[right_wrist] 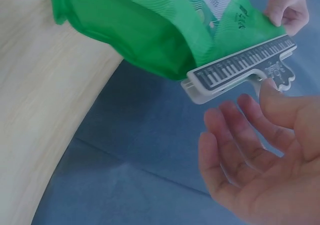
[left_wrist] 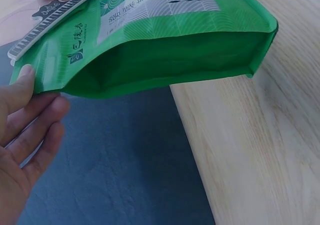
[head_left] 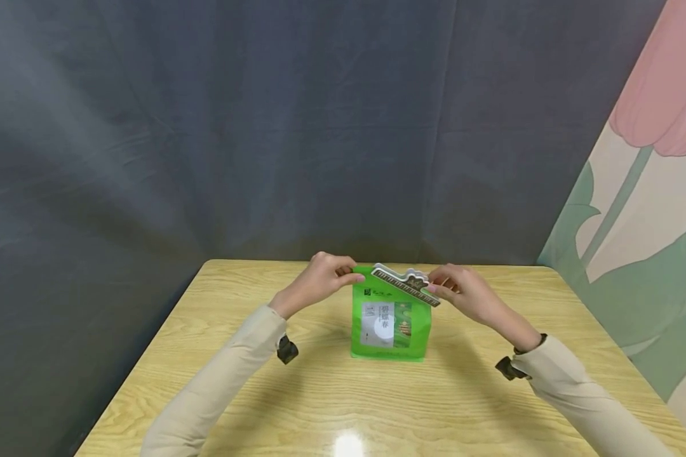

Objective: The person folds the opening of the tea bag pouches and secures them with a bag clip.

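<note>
A bright green tea bag (head_left: 366,324) with a grey and green label stands upright on the table in the head view. Across its top right corner sits a long bag clip (head_left: 403,285) with a piano-key pattern, tilted down to the right. My left hand (head_left: 322,279) pinches the bag's top left corner between thumb and fingers. At the clip's handle, my right hand (head_left: 463,289) has its thumb on the near side and its fingers behind. The right wrist view shows that thumb on the scalloped handle of the clip (right_wrist: 240,67); part of the handle is hidden.
The wooden table (head_left: 251,406) lies under both arms, its far edge just behind the bag. A dark grey curtain (head_left: 320,127) hangs beyond it. To the right is a wall with a painted pink tulip (head_left: 657,95).
</note>
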Available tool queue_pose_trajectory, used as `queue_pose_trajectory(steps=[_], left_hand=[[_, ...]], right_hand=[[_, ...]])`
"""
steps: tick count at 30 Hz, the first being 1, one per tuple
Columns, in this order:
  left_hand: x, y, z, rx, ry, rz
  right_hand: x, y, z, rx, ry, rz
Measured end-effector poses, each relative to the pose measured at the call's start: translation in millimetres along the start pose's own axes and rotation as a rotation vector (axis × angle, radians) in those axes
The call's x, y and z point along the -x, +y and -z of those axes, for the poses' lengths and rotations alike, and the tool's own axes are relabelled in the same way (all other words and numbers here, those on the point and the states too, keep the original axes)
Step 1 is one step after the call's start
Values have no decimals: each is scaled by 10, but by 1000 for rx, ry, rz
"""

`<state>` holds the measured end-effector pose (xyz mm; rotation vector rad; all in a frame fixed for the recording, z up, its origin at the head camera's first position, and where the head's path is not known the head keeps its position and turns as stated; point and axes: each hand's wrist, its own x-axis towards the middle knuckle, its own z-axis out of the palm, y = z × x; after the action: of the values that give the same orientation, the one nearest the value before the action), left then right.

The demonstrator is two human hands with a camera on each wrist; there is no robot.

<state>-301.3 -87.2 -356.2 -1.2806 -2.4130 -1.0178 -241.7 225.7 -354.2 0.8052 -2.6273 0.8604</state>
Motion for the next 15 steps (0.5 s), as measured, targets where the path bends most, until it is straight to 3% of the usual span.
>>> queue_pose_trajectory(steps=[15], left_hand=[[136, -128, -18, 25, 2, 1]], right_hand=[[192, 263, 9, 41, 50, -11]])
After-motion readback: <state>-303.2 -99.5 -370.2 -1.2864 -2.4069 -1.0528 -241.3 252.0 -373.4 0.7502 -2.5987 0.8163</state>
